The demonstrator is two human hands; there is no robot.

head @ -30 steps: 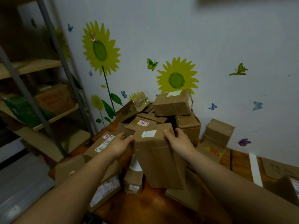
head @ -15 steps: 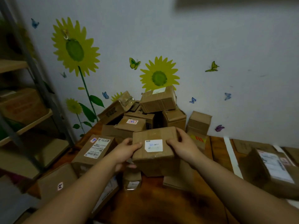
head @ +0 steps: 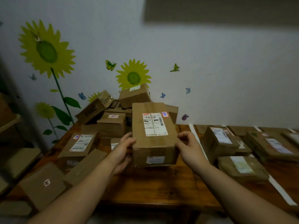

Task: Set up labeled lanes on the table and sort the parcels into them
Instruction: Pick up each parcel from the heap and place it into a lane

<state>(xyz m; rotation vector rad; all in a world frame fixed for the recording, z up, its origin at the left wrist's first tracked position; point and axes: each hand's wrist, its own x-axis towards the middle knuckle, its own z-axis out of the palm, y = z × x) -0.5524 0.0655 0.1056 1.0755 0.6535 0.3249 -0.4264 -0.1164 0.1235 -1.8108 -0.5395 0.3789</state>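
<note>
A person's left hand (head: 123, 148) grips the left side of a brown cardboard parcel with a white shipping label (head: 153, 133), held above the middle of the brown wooden table (head: 150, 186). The right hand (head: 188, 147) sits at its right side, fingers loosely curled; whether they touch the box is unclear. A heap of unsorted cardboard boxes (head: 113, 117) fills the far left corner. Toward the right edge, white tape strips (head: 196, 139) mark lanes holding several sorted parcels (head: 223, 141). Sorting looks partly done.
</note>
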